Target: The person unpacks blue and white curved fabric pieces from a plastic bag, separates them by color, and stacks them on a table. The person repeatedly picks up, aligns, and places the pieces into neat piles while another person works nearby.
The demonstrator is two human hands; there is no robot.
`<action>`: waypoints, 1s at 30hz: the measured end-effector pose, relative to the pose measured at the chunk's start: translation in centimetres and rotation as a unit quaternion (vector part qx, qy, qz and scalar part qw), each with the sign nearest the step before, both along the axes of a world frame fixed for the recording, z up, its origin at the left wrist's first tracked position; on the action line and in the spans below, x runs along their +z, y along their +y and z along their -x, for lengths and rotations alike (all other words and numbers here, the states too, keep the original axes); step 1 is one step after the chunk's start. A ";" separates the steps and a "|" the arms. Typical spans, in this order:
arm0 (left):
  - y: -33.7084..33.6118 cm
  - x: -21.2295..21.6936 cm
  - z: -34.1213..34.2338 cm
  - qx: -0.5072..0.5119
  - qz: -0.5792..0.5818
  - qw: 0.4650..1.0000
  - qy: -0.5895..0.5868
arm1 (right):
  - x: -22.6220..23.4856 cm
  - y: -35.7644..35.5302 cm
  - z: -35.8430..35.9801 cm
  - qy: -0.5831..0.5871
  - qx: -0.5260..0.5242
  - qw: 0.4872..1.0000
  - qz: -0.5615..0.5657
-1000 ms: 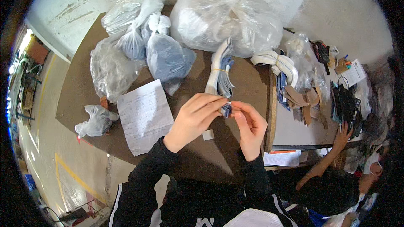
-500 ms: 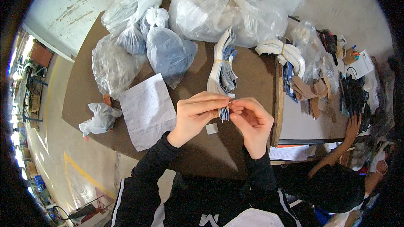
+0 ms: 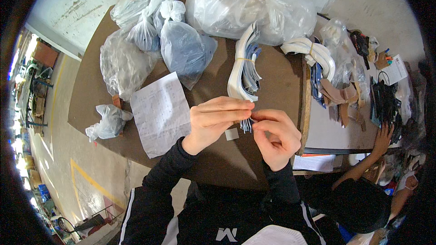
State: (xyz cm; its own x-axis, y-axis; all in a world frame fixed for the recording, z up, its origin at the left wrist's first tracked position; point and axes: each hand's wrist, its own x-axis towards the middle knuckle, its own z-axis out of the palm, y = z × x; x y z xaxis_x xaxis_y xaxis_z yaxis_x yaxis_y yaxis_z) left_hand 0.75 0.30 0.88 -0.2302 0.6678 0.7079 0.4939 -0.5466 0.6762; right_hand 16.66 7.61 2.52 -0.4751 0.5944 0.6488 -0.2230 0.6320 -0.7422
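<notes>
My left hand (image 3: 210, 121) is closed on a small stack of thin blue and white strips (image 3: 246, 125), whose lower ends fan out below its fingers. At the right side of that stack, my right hand (image 3: 278, 137) has its thumb and forefinger pinched at the strips' edge; its other fingers are curled. Just beyond the hands lies a curved bundle of white and blue strips (image 3: 239, 72) with a yellow band around it. A small pale square piece (image 3: 232, 134) rests on the brown table (image 3: 206, 170) below the stack.
Tied plastic bags (image 3: 187, 54) and a large clear bag (image 3: 227, 7) line the back. A handwritten sheet (image 3: 161, 115) lies left, near a small bag (image 3: 109, 121). Rightward, another banded bundle (image 3: 323, 59) and brown pieces (image 3: 338, 93) sit by a co-worker's hand (image 3: 383, 138).
My right hand has shifted slightly right and down, and its fingers have curled more. The strips' lower ends look more fanned. The whole view has shifted a little.
</notes>
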 end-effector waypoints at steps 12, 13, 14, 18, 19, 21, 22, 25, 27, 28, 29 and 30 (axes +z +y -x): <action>0.0 0.3 0.2 0.002 -0.016 0.999 0.044 | 0.1 0.4 -0.1 0.004 0.053 0.996 0.074; 0.0 0.3 0.3 -0.002 -0.018 0.999 0.043 | 0.1 0.5 -0.1 0.007 0.061 0.994 0.090; 0.0 0.2 0.3 -0.005 -0.020 0.999 0.041 | 0.1 0.5 -0.1 0.009 0.068 0.992 0.107; 0.1 0.2 0.5 0.006 -0.024 0.998 0.061 | 0.2 0.3 -0.2 -0.011 0.053 0.993 0.105; 0.2 0.3 0.6 0.014 -0.021 0.997 0.072 | 0.4 0.3 -0.2 -0.030 0.033 0.996 0.083; 0.2 0.3 0.6 0.024 -0.018 0.996 0.083 | 0.6 0.1 -0.1 -0.065 -0.006 0.997 0.038; 0.1 0.3 0.5 0.026 -0.018 0.996 0.084 | 0.5 0.1 -0.1 -0.055 -0.004 0.998 0.039; 0.1 0.4 0.3 0.030 -0.010 0.996 0.085 | 0.2 0.3 0.0 -0.032 0.004 0.998 0.046; 0.1 0.4 0.3 0.030 -0.008 0.996 0.086 | 0.5 0.3 0.1 -0.021 0.016 0.998 0.052; 0.1 0.4 0.3 0.031 -0.009 0.996 0.087 | 0.4 0.3 0.1 -0.023 0.013 0.998 0.050; 0.1 0.3 0.3 0.031 -0.010 0.996 0.087 | 0.2 0.3 0.1 -0.024 0.011 0.999 0.048; 0.2 0.3 0.3 0.030 -0.013 0.996 0.085 | 0.1 0.3 0.1 -0.025 0.009 0.999 0.045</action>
